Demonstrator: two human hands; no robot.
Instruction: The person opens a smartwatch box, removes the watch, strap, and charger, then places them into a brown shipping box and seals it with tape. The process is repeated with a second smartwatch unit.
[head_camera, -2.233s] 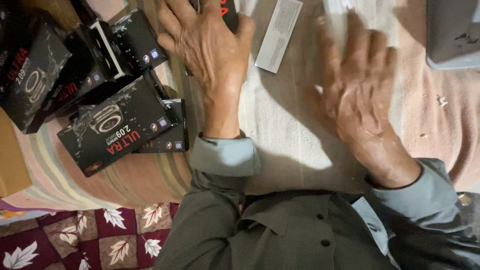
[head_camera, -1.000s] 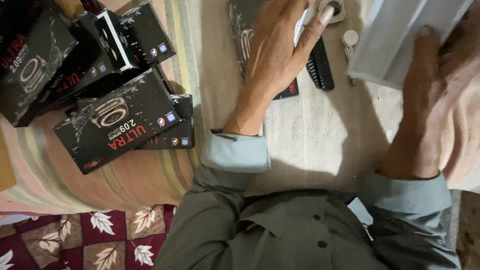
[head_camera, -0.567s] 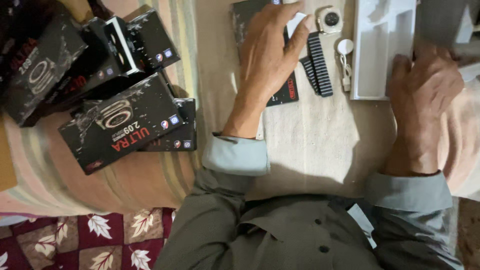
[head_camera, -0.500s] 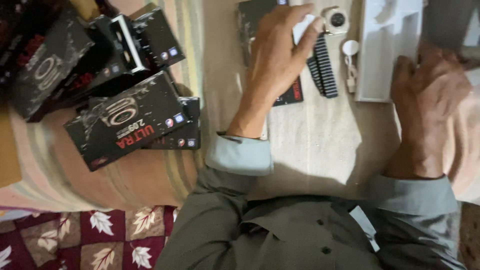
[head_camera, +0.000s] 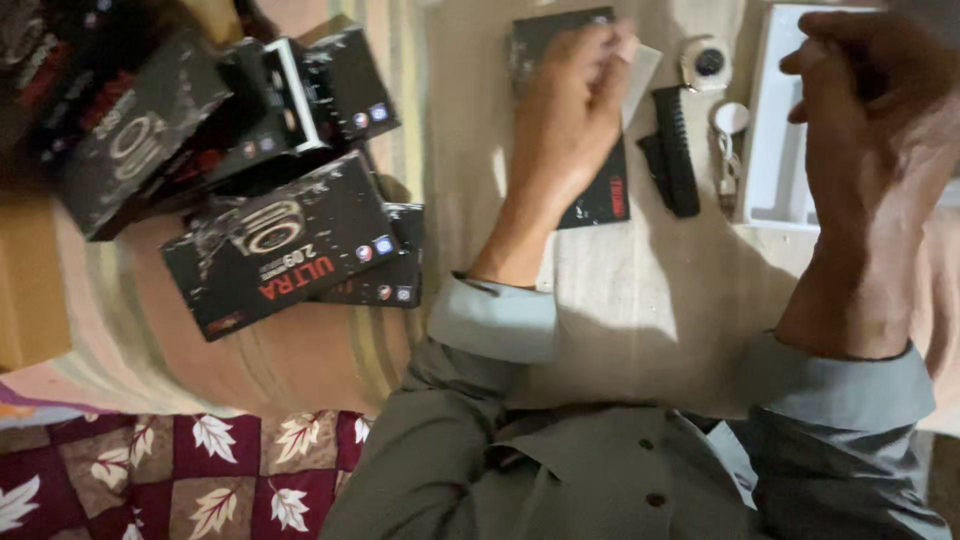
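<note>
My left hand (head_camera: 568, 118) lies on a flat black box (head_camera: 600, 195) on the beige cloth, its fingers closed on a thin white card (head_camera: 642, 72). Just right of it sit a round watch body (head_camera: 708, 62), a black ribbed strap (head_camera: 675, 150) and a white charger puck with its cable (head_camera: 730, 125). My right hand (head_camera: 868, 130) hovers above a white moulded tray (head_camera: 778, 140) with its fingers curled. Whether it holds anything is hidden.
A heap of several black watch boxes (head_camera: 275, 250) lies at the left on a striped cloth (head_camera: 300, 365). A brown cardboard piece (head_camera: 28, 280) is at the far left. A maroon leaf-patterned fabric (head_camera: 190, 470) runs along the lower left.
The white tray came down onto the cloth at the right and my right hand has lifted off it. My left hand has curled its fingers onto the white card.
</note>
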